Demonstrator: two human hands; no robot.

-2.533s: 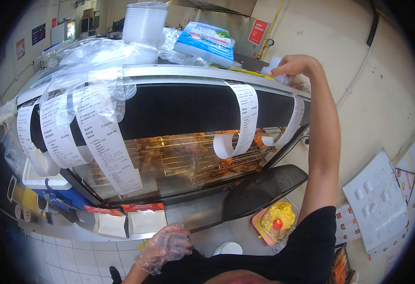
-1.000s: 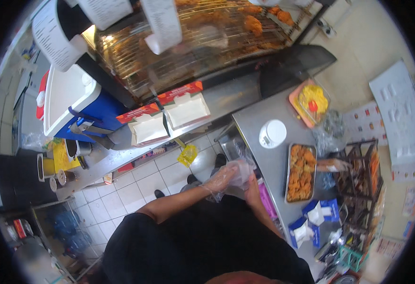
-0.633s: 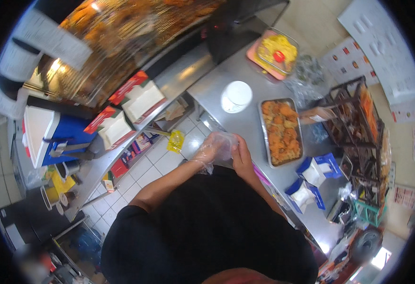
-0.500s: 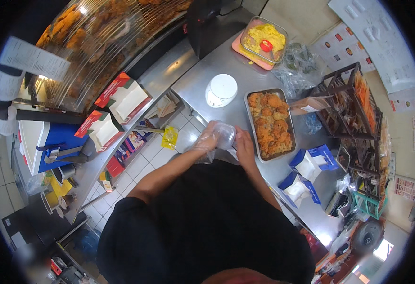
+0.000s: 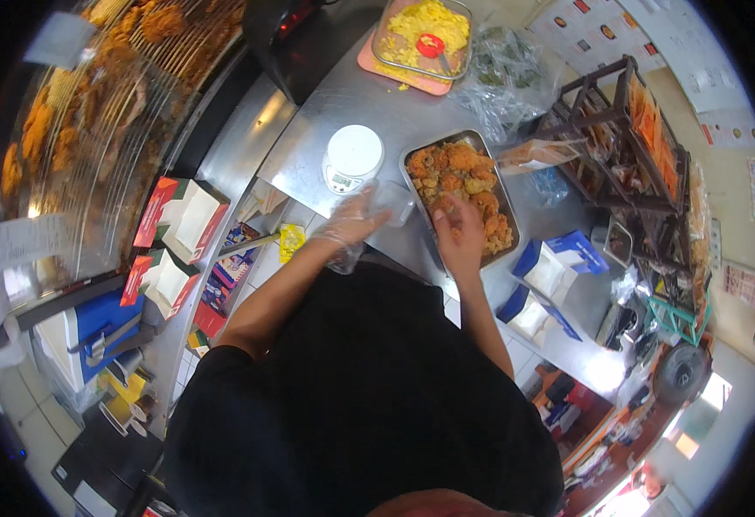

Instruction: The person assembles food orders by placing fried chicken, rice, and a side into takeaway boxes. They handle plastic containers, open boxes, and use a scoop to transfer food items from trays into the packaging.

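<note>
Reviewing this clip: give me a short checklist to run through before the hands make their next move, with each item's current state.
1. Left hand gloved: ok, clear plastic.
2. Right hand gloved: not ok, it looks bare.
3. Clear container at the left hand: ok; firmness of hold: cannot tell.
4. Right-hand fingers clear of the fried pieces: cannot tell.
5. Tray resting on the metal table: ok.
6. White scale near the left hand: ok.

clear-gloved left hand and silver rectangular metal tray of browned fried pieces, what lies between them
In the head view, a clear plastic container lies between the left hand and the metal tray, right by the fingertips.
</note>
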